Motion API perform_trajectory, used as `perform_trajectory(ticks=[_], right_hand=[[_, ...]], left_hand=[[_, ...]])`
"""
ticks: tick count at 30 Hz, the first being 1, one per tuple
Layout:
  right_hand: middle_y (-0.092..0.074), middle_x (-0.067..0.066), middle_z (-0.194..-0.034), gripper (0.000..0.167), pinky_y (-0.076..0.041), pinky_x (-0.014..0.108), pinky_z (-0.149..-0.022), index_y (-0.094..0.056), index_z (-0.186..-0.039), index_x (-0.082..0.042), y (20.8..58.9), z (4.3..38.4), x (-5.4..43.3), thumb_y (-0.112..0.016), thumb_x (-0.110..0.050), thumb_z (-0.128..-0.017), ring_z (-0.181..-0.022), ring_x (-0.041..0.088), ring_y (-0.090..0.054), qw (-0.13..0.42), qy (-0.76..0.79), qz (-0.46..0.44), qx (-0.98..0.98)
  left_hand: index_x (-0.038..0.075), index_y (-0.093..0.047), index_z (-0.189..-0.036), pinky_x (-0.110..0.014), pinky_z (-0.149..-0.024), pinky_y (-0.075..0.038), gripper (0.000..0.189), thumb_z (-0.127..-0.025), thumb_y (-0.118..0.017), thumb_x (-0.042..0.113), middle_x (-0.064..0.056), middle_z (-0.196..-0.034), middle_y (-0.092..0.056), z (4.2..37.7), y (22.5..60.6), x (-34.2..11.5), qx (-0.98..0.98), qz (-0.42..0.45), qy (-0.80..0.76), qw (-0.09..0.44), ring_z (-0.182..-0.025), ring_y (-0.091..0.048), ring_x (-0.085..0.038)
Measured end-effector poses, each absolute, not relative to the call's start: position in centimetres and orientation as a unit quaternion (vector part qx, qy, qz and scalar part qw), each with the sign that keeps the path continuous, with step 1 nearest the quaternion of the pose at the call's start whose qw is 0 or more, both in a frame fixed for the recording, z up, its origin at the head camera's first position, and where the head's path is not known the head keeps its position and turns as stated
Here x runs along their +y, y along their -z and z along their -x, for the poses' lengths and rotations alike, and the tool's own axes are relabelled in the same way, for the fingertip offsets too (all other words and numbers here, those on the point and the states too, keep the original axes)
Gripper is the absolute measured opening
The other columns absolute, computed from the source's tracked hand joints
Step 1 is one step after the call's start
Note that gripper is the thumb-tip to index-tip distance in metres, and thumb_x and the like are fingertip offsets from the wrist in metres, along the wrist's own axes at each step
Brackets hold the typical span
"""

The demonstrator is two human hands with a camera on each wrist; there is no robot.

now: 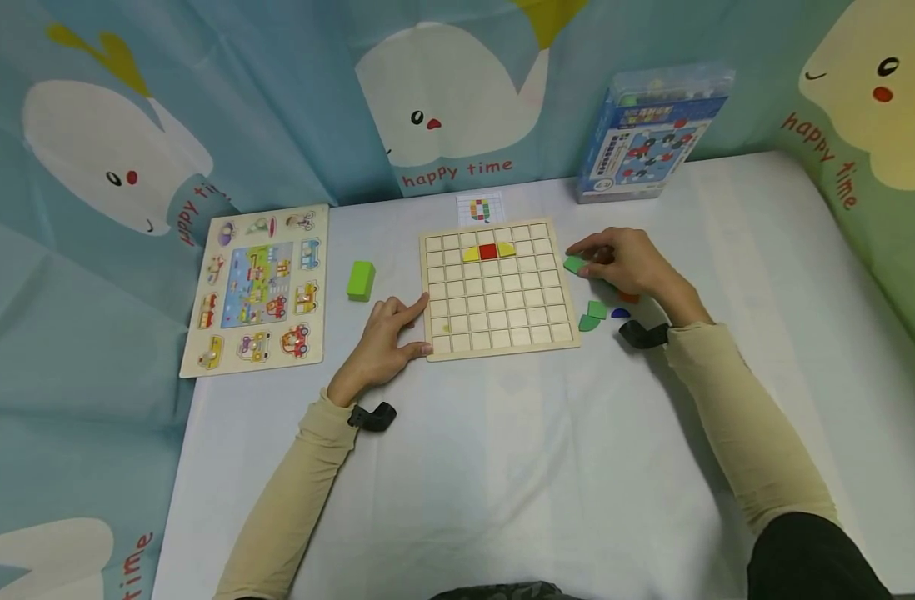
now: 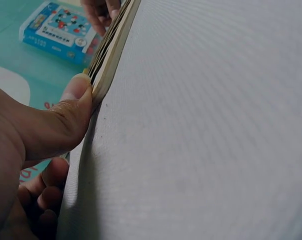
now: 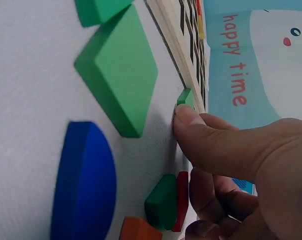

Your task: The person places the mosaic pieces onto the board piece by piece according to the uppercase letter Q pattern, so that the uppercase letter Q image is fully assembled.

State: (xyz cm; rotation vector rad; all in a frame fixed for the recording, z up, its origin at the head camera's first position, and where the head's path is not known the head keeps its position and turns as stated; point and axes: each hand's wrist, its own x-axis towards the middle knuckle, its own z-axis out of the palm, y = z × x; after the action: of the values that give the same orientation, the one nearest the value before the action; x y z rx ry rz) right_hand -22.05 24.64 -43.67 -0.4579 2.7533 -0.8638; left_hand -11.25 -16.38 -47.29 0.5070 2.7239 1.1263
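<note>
A wooden grid board [image 1: 495,304] lies on the table. A red square [image 1: 488,252] sits between two yellow pieces [image 1: 471,254] in one upper row. My left hand [image 1: 378,346] rests against the board's left edge, thumb near the lower corner and index finger higher up; its thumb [image 2: 76,100] touches the rim in the left wrist view. Beside the board's right edge, my right hand [image 1: 630,262] pinches a green block [image 1: 574,264], mostly hidden by the thumb in the right wrist view. Near that hand lie a green square [image 1: 597,309], a rounded green block [image 1: 588,322] and a blue half-round block [image 1: 620,313].
A pattern card [image 1: 480,208] lies behind the board. A light green box-shaped block [image 1: 361,281] and a picture puzzle [image 1: 315,287] are at left. A blue box [image 1: 645,146] stands at the back right. Orange [image 3: 140,230] and red [image 3: 181,200] blocks lie under the right hand.
</note>
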Motion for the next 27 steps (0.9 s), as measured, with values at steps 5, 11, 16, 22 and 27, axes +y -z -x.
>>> perform_trajectory(ticks=[5,11,16,22,27], right_hand=[[-0.071,0.021,-0.11,0.03,-0.046,0.042,-0.081,-0.077,-0.127,-0.004,43.48,22.02,24.41,-0.078,-0.007,-0.097,-0.091,0.03,-0.059,0.104,0.28,0.163,0.94],[-0.07,0.022,-0.107,0.027,-0.047,0.044,-0.08,-0.077,-0.119,0.0,43.21,21.84,24.16,-0.081,-0.008,-0.094,-0.089,0.031,-0.06,0.088,0.261,0.177,0.945],[-0.069,0.022,-0.109,0.026,-0.047,0.05,-0.088,-0.075,-0.117,0.002,43.08,21.63,24.11,-0.08,-0.011,-0.095,-0.096,0.035,-0.06,0.085,0.237,0.191,0.949],[-0.07,0.025,-0.114,0.026,-0.041,0.053,-0.091,-0.072,-0.12,0.003,43.16,21.35,24.12,-0.076,-0.012,-0.099,-0.103,0.038,-0.053,0.08,0.249,0.189,0.947],[-0.075,0.024,-0.111,0.023,-0.049,0.053,-0.091,-0.073,-0.12,0.002,43.28,21.11,24.12,-0.074,-0.008,-0.1,-0.101,0.038,-0.065,0.04,0.284,0.177,0.941]], left_hand=[[0.008,-0.042,-0.162,-0.035,-0.089,-0.029,0.084,-0.089,-0.084,0.016,-0.009,-0.1,-0.046,11.38,47.52,-16.44,0.907,-0.17,-0.378,0.075,-0.097,-0.035,-0.024],[0.007,-0.043,-0.161,-0.036,-0.088,-0.029,0.084,-0.089,-0.085,0.015,-0.009,-0.099,-0.046,11.37,47.65,-16.48,0.905,-0.173,-0.383,0.07,-0.097,-0.035,-0.025],[0.007,-0.043,-0.161,-0.036,-0.089,-0.029,0.084,-0.089,-0.085,0.015,-0.008,-0.099,-0.046,11.4,47.61,-16.45,0.905,-0.173,-0.383,0.066,-0.098,-0.035,-0.025],[0.008,-0.043,-0.161,-0.035,-0.088,-0.028,0.084,-0.088,-0.085,0.015,-0.008,-0.099,-0.046,11.34,47.53,-16.43,0.906,-0.172,-0.381,0.069,-0.097,-0.035,-0.024],[0.007,-0.043,-0.161,-0.036,-0.088,-0.028,0.085,-0.088,-0.086,0.015,-0.008,-0.099,-0.046,11.32,47.56,-16.49,0.906,-0.174,-0.381,0.067,-0.097,-0.035,-0.025]])
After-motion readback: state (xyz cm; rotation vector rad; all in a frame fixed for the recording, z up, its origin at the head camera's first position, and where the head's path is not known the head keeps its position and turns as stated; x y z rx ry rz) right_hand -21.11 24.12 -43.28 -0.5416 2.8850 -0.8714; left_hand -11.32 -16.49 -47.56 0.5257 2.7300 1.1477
